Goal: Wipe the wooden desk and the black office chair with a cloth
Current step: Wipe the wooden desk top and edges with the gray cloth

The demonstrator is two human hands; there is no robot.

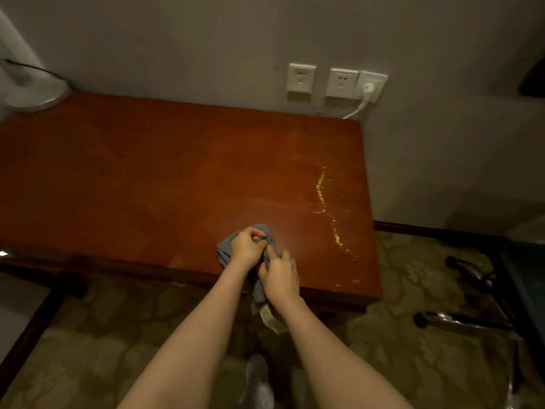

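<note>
Two hands meet on one grey cloth [225,252], held over the near edge of the wooden desk [147,178]. Left hand [247,246] closed in a fist, bunching the upper part of the cloth. Right hand [280,277] just beside and below it, fingers curled around the lower part; a pale tail of cloth hangs down under this wrist, past the desk edge. Beyond and to the right of the right hand, a trail of yellow crumbs [326,202] runs across the desk top, apart from the cloth. Far right of both hands, low on the patterned carpet [413,290], the dark legs of the black office chair [466,317] show; seat not clear. Wall sockets [339,84] above the far desk edge, one with a white plug.
</note>
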